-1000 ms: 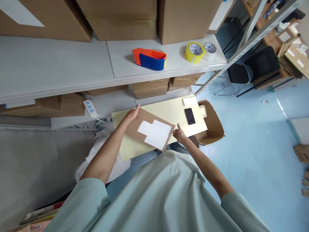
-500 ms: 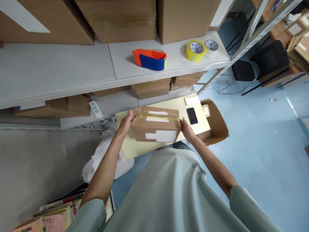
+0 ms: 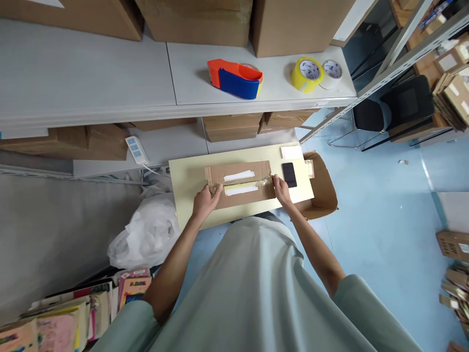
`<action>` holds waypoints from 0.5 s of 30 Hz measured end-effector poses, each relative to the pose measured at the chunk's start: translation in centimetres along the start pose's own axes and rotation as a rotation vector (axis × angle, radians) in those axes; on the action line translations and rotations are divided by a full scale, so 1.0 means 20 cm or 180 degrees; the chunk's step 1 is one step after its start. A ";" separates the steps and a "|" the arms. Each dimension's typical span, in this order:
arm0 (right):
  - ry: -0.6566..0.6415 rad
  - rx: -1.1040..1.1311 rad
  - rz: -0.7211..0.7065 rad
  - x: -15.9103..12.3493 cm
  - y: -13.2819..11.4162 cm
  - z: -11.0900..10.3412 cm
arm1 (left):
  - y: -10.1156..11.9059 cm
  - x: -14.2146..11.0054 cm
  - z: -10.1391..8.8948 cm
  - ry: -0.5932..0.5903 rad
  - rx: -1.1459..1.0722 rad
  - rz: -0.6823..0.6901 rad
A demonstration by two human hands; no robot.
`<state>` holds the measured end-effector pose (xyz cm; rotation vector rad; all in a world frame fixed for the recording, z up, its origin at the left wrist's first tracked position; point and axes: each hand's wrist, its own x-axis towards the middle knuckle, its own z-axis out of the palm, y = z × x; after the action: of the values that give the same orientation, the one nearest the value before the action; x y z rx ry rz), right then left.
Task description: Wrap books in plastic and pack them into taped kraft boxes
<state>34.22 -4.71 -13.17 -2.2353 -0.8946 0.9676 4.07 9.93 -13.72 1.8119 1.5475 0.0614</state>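
Note:
A taped cardboard box (image 3: 252,197) with white paper strips on its upper face rests on the pale yellow board (image 3: 188,183). My left hand (image 3: 205,203) grips its left end, thumb on the top near the tape seam and fingers partly hidden. At the right end, my right hand (image 3: 282,190) pinches the box edge by the loose-looking clear tape. Just right of that hand lies a black phone (image 3: 289,175), with a white card (image 3: 291,152) beyond it.
An orange and blue tape dispenser (image 3: 236,79) and a yellow tape roll (image 3: 307,74) sit on the shelf (image 3: 110,93) above. An open carton (image 3: 322,193) stands right of the board. A power strip (image 3: 137,149) and a white plastic bag (image 3: 146,232) are at left.
The box has turned so its taped top faces me and its labelled front no longer shows. My left hand has shifted from the far left corner to the near left end.

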 end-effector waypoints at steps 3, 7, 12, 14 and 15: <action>0.0250 -0.0613 0.0123 0.00 -0.04 0.06 | 0.00 0.04 0.05 -0.0102 0.0013 -0.0098; 0.0246 -0.1201 0.0391 0.00 -0.08 0.12 | 0.01 0.07 0.08 -0.0226 -0.0067 -0.0267; 0.0132 -0.1190 0.0370 0.05 -0.05 0.10 | -0.02 0.12 0.09 -0.0350 -0.0184 -0.0320; 0.0022 -0.1021 0.0271 0.08 -0.01 0.07 | -0.03 0.14 0.10 -0.0376 -0.0174 -0.0266; -0.0047 -0.0883 0.0185 0.09 0.00 0.06 | -0.04 0.15 0.09 -0.0381 -0.0173 -0.0255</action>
<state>34.33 -3.05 -14.62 -2.5007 -1.0291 0.9346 5.16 11.57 -16.69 1.6789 1.5177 -0.0421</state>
